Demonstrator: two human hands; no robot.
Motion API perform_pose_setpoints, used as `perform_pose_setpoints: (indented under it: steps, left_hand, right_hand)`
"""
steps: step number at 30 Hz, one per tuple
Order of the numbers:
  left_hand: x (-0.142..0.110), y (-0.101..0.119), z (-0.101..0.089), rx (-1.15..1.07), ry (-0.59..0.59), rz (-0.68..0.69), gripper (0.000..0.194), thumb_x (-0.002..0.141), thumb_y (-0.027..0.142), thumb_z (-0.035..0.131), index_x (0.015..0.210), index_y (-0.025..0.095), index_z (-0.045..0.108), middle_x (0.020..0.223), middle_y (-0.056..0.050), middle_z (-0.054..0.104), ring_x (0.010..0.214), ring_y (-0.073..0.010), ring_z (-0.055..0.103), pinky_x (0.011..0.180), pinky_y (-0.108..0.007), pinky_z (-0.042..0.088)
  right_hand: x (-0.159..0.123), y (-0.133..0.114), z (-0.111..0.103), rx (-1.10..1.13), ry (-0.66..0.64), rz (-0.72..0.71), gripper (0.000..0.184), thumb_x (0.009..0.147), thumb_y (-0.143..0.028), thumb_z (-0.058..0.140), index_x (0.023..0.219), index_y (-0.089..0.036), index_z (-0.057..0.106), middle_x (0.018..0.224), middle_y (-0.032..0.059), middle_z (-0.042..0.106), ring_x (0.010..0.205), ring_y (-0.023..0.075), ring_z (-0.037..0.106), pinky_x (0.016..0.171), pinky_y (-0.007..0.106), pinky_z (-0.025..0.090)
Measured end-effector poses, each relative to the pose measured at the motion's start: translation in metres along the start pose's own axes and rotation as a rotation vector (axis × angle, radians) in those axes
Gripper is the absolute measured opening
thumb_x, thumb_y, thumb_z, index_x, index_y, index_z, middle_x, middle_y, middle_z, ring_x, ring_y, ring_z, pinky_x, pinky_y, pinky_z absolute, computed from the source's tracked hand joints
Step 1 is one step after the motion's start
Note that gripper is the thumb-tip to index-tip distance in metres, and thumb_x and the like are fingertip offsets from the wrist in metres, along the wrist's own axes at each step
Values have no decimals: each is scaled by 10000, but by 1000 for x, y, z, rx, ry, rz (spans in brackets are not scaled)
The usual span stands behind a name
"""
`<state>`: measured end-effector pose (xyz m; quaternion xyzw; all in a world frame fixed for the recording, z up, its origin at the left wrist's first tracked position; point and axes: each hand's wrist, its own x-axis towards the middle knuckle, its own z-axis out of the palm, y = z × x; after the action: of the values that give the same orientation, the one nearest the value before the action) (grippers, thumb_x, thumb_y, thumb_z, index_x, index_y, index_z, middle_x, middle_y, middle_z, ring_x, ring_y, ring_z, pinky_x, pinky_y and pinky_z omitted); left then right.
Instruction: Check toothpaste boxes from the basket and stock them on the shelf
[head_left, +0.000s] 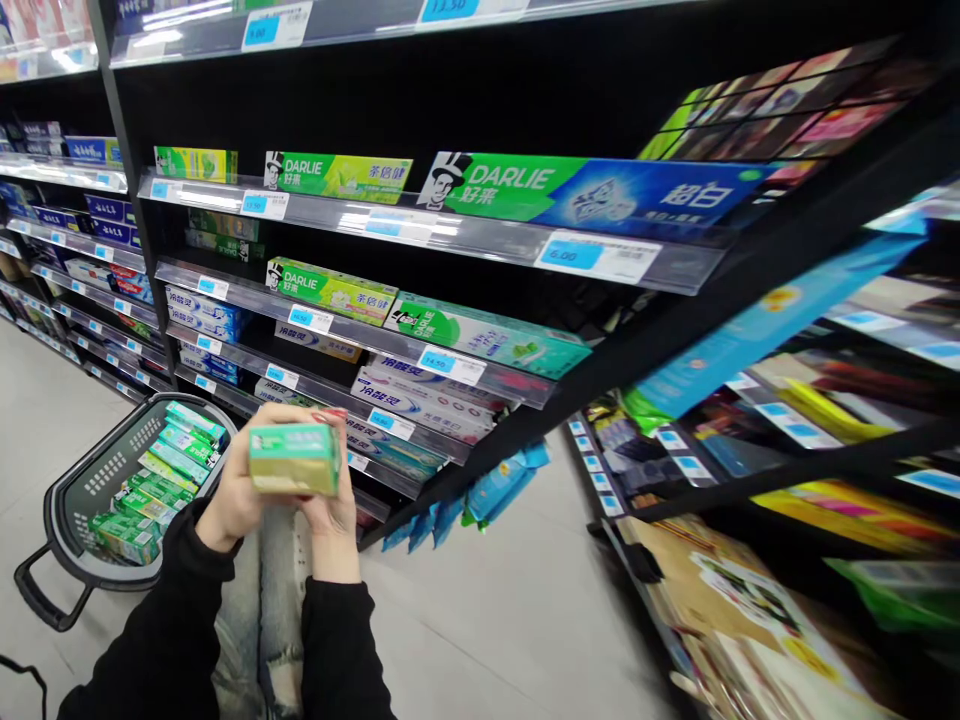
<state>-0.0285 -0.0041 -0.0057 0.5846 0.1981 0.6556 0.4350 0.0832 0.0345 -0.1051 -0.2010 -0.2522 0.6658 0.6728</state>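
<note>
Between both my hands is a toothpaste box, green above and gold below, perhaps more than one stacked; its lettering is blurred. My left hand is closed around its left side. At the right side, my right hand grips it from below and along the edge, with some fingers hidden behind it. On the floor to the left stands a grey-green shopping basket holding several green toothpaste boxes. Beyond my hands, a green DARLIE box and a teal DARLIE box lie on a shelf.
The black shelf unit rises in front, with clear price-tag ledges. A long green-and-blue DARLIE box lies on an upper shelf. Blue packets hang at the unit's end. Another shelf unit stands at right, past grey floor.
</note>
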Motion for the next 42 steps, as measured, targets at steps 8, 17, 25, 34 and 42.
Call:
perform_pose_setpoints:
  steps: [8,17,25,34,42]
  left_hand:
    - [9,-8,-32,-354,251,-165,393,573,241,826,847,254,545,1069,10,655,1093,-254,622,1004,-509,448]
    - [8,-10,-25,-515,362,-288,291,714,333,670,999,281,643,1114,-20,696,1122,-282,624,1054,-547,382]
    - [14,-28,-14,-1042,555,-472,516,914,391,434,1339,105,499,1159,-158,696,1242,-283,571,1135,-510,314]
    - [19,-40,0,-1129,655,-723,554,966,449,359,1320,56,525,899,-127,729,816,-231,722,923,-424,536]
    - [13,-43,-3,-1117,601,-639,548,964,483,388,1321,95,537,992,-113,732,837,-186,718,872,-322,551]
  right_hand:
    - [-11,-54,14,-278,27,-347,881,582,-226,867,1365,-339,480,1252,36,624,991,157,619,894,293,484]
    - [-36,-75,41,-558,136,-654,678,574,-196,874,1193,-286,614,1148,34,646,1034,202,598,832,292,505]
    - [-50,-81,60,-1029,24,-1045,573,654,-133,824,1170,-279,624,1040,39,643,973,230,613,836,372,516]
    - [-54,-70,75,-1048,-193,-1013,466,731,-107,744,1143,-277,609,995,42,645,919,219,582,771,380,516]
    - [-57,-71,75,-1081,-202,-950,452,748,-140,723,1155,-291,598,1026,53,634,956,236,592,796,408,525]
